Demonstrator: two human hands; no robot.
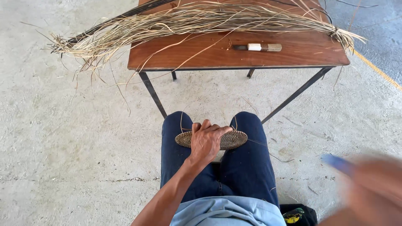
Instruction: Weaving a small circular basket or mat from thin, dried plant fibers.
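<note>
Woven disc (234, 140) flat across knees, long axis left-right. Left hand (206, 142) clamped on it, fingers curled over far rim. Right hand (370, 188) off to right, blurry, pinching blue tool (337, 164), well apart.

A single head-worn camera looks steeply down and forward from a seated person's eye height. The blue-trousered lap (217, 167) lies close below at centre, the brown wooden table (293, 52) stands farther ahead along the top edge, and grey concrete floor (75, 146) fills both sides.
</note>
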